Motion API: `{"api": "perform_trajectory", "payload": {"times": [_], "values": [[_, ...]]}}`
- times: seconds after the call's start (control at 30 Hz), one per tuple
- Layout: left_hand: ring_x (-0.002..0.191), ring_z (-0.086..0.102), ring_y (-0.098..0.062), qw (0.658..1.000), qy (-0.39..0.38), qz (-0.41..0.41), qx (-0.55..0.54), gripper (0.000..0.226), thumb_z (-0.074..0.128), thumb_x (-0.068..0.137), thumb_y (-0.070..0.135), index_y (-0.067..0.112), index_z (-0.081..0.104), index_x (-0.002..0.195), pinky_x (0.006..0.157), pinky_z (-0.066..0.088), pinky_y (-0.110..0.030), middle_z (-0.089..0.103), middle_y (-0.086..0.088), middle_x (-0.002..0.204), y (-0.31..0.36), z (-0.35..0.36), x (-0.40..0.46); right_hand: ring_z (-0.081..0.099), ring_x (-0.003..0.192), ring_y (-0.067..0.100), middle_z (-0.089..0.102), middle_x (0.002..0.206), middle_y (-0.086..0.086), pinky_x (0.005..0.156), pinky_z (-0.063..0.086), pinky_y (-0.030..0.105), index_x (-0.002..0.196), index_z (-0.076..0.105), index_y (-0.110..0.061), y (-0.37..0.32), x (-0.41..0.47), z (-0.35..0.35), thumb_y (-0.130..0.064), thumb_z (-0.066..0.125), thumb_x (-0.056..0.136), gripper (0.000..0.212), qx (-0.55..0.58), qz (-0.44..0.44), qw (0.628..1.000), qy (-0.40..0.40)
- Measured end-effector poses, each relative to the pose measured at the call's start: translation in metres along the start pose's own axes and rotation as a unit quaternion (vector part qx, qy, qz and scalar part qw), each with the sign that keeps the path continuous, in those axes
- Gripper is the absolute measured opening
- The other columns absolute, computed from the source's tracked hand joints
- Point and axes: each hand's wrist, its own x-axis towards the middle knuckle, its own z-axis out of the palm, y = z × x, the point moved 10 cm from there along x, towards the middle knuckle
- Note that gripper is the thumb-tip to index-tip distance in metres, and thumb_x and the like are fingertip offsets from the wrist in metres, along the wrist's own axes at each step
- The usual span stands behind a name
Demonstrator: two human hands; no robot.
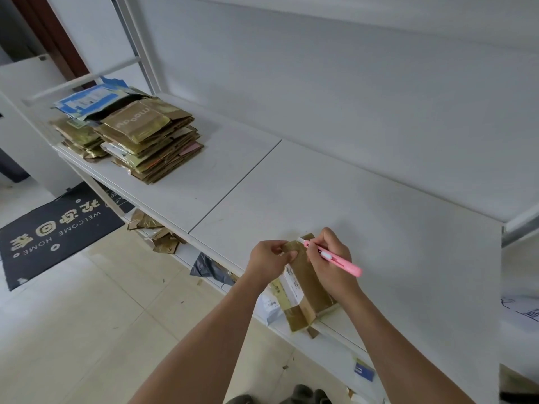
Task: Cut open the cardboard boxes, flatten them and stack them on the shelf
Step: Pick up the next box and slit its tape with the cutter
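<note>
Gripping the far end of a taped cardboard box [303, 284] at the shelf's [291, 185] front edge, the left hand [269, 262] steadies it; the right hand [331, 263] pinches a pink cutter [335, 258], tip on the tape. Flattened boxes [145, 141] are stacked far left, with bare shelf between.

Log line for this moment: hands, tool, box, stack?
left hand grips box far end | right hand holds pink cutter, tip at taped end | box uncut, on shelf edge | flat stack far left
</note>
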Motion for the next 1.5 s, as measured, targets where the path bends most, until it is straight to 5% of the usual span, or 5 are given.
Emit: {"api": "perform_trajectory", "payload": {"times": [0.13, 0.27, 0.43, 0.77, 1.5], "values": [[0.084, 0.062, -0.022, 1.0, 0.01, 0.006, 0.002, 0.025, 0.076, 0.086, 0.019, 0.04, 0.067, 0.075, 0.091, 0.055, -0.048, 0.07, 0.005, 0.09, -0.001, -0.002, 0.0, 0.063, 0.072, 0.0, 0.062, 0.077, -0.019, 0.052, 0.043, 0.01, 0.083, 0.047, -0.01, -0.006, 0.0, 0.006, -0.009, 0.058, 0.097, 0.018, -0.024, -0.041, 0.999, -0.025], [0.094, 0.068, -0.028, 1.0, 0.015, 0.012, 0.006, 0.028, 0.075, 0.086, 0.021, 0.044, 0.064, 0.074, 0.09, 0.056, -0.048, 0.067, 0.01, 0.089, 0.001, -0.003, -0.001, 0.06, 0.067, 0.016, 0.058, 0.075, -0.001, 0.055, 0.052, 0.03, 0.082, 0.043, -0.017, -0.012, 0.002, 0.012, -0.013, 0.056, 0.098, 0.021, -0.059, -0.081, 0.993, -0.058], [0.08, 0.072, -0.03, 1.0, 0.009, 0.012, 0.026, 0.01, 0.073, 0.088, 0.024, 0.031, 0.067, 0.093, 0.08, 0.06, -0.042, 0.066, 0.002, 0.102, 0.0, -0.001, 0.0, 0.056, 0.063, 0.018, 0.054, 0.073, 0.001, 0.054, 0.051, 0.028, 0.085, 0.04, -0.015, -0.013, 0.001, 0.015, -0.013, 0.055, 0.098, 0.02, -0.097, -0.115, 0.985, -0.081], [0.066, 0.073, -0.024, 0.999, 0.007, 0.001, 0.047, 0.03, 0.07, 0.091, 0.028, 0.02, 0.066, 0.119, 0.045, 0.042, -0.017, 0.061, 0.002, 0.113, 0.0, 0.001, -0.002, 0.06, 0.064, 0.016, 0.058, 0.075, 0.002, 0.054, 0.052, 0.033, 0.088, 0.044, -0.01, -0.016, -0.003, 0.007, -0.012, 0.056, 0.099, 0.017, -0.082, -0.129, 0.987, -0.053], [0.061, 0.073, -0.022, 0.999, 0.018, -0.025, 0.02, 0.024, 0.071, 0.091, 0.024, 0.018, 0.065, 0.113, 0.053, 0.045, -0.025, 0.067, -0.002, 0.109, -0.005, 0.001, -0.003, 0.042, 0.06, 0.012, 0.05, 0.073, 0.012, 0.055, 0.04, 0.027, 0.086, 0.039, -0.003, -0.029, -0.024, -0.001, -0.004, 0.052, 0.096, 0.017, -0.167, -0.089, 0.969, -0.158]]}}
